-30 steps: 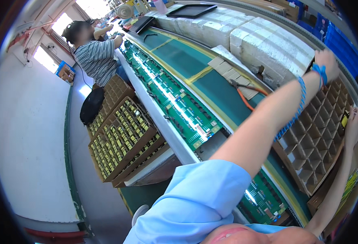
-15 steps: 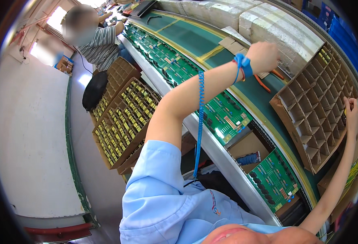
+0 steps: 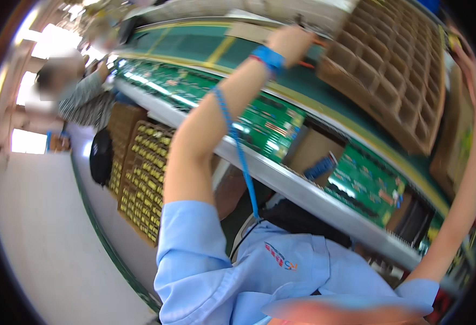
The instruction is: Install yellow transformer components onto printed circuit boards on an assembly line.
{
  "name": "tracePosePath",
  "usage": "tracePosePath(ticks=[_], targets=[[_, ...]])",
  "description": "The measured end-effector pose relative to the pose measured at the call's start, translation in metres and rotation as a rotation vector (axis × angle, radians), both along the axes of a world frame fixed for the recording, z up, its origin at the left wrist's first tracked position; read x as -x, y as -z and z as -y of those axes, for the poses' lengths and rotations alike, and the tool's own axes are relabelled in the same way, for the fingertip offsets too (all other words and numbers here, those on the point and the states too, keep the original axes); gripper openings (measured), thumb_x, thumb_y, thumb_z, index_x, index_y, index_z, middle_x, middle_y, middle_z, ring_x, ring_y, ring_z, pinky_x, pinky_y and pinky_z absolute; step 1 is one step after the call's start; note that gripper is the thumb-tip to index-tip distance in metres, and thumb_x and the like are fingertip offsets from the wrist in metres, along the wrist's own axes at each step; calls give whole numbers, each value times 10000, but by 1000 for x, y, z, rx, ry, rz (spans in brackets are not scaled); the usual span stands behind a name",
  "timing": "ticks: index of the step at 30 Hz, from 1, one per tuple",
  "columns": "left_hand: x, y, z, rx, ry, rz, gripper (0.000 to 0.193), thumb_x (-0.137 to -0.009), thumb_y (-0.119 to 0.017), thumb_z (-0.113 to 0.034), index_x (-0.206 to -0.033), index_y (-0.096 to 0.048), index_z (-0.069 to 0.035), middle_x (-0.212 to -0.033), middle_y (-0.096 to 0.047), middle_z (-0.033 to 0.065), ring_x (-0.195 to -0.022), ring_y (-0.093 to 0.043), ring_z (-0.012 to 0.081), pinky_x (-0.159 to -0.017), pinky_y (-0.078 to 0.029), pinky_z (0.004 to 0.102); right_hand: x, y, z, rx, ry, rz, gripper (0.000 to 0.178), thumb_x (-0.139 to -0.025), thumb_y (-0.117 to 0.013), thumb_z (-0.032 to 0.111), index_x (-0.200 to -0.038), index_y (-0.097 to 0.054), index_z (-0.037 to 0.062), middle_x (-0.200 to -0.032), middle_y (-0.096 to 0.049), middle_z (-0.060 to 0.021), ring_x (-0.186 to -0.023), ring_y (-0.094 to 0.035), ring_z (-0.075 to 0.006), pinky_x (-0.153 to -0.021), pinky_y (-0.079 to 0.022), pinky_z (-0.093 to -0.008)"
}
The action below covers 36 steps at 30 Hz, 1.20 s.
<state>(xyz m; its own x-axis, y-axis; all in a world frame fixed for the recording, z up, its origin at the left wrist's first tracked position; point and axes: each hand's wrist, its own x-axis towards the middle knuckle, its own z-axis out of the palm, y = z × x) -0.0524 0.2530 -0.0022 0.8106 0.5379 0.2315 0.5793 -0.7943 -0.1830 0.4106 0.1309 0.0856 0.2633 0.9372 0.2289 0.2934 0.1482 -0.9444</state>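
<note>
Assembly line point(image 3: 303, 187): running along the wearer's side of the partitioned carton point(image 3: 351, 93), green circuit boards point(image 3: 365, 184) lying in it
Left hand point(image 3: 292, 44): hovering left of the carton near orange-handled pliers point(image 3: 306, 64); fingers hiding, can't tell grip
Right hand point(image 3: 468, 65): pinching yellow-and-black coil component point(image 3: 454, 42)
Component location: sitting just beside the carton's right edge
Handling: probably feeling light, stiff; any leads risking bending
Hold: gripping by body sides looking safest

Co-worker point(image 3: 89, 105) in striped top is seen at upper left, blurred; a black rounded object point(image 3: 101, 157) is noted below. Left side is taken up by a white wall point(image 3: 32, 227), bordered by a green strip point(image 3: 89, 209). Bright windows point(image 3: 29, 141) are recorded above; white foam point(image 3: 316, 10) is partly shown along top edge
</note>
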Motion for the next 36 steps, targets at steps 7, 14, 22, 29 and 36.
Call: tracePosePath(ticks=[7,14,22,29,36], targets=[[19,-75,92,668,114,828,360,-810,-758,-146,-1114,-627,-5,-937,-685,44,-804,-626,104,-728,-508,247,135,-37,164,-70,146,-100,476,-898,-687,255,-1241,-427,52,-1026,-626,-60,-852,-654,-123,-689,-559,-246],[3,-37,208,1218,56,795,440,-824,-671,65,-1235,-529,-4,-1061,-583,44,-945,-554,108,-869,-466,239,121,47,242,53,-4,-160,539,-893,-666,242,-1352,-472,37,-1200,-568,-40,-1052,-584,-109,-855,-511,-260],[-43,-6,241,1523,57,568,443,-868,-586,102,-1286,-481,0,-1161,-565,101,-1060,-576,139,-874,-504,253,134,59,283,115,-24,-295,614,-815,-766,270,-1295,-494,0,-1222,-578,-113,-1143,-556,-187,-990,-452,-321],[-38,6,237,1544,79,623,442,-871,-598,89,-1289,-472,19,-1190,-555,113,-1095,-566,156,-897,-507,266,128,82,296,108,-18,-330,589,-811,-771,270,-1264,-507,2,-1218,-580,-123,-1132,-564,-195,-986,-451,-330],[-40,4,235,1551,53,578,446,-883,-658,-26,-1283,-470,28,-1239,-575,143,-1114,-570,196,-999,-445,338,123,91,296,120,-40,-327,580,-811,-769,275,-1254,-514,2,-1204,-588,-121,-1127,-564,-191,-988,-445,-324]])
